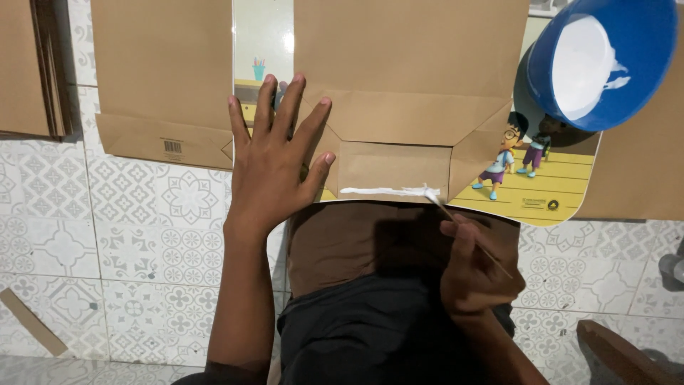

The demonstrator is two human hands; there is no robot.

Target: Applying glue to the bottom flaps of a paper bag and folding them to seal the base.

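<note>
L hand (pixel 274 160) flat, fingers spread, pinning the paper bag (pixel 399 93); R hand (pixel 474 267) pinches glue stick (pixel 467 232) at white glue line (pixel 385 191). I reckon glue could smear onto the cartoon board (pixel 548 189) if the bag slips.

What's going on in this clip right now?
A person is spreading white glue along the bottom flap of a brown paper bag with a thin stick held in the right hand. The left hand presses the bag flat. A blue bowl of glue sits at upper right.
</note>
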